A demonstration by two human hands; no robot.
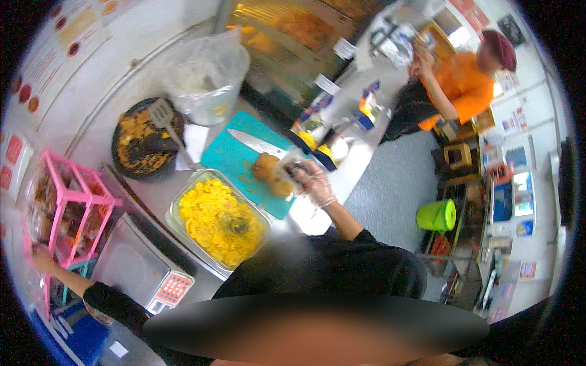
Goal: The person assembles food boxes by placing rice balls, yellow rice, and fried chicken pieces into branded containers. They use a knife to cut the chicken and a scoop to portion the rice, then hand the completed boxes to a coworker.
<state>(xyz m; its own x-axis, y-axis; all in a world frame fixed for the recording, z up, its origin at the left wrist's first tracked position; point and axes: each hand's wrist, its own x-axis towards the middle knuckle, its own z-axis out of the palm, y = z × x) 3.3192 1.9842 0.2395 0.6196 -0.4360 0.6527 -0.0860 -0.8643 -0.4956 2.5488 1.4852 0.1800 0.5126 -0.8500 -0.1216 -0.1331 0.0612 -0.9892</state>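
My right hand [315,184], in a clear plastic glove, is closed on a small clear plastic tub [294,167] with something dark inside. It is above the right side of a teal cutting board [218,146]. Browned, rounded bread pieces [266,166] lie on the board beside the tub, along with a large knife [250,141]. Far to the left, my left hand [45,260] reaches to the side of a pink rack [90,199] filled with packaged items; its fingers are too small and blurred to make out.
A glass tray of yellow scrambled egg [210,213] sits near me, a scale [137,262] to its left. Behind are a dark pan [131,161], a spatula [174,129] and a bag-lined bin [207,76]. A person in orange [461,91] stands at the far right.
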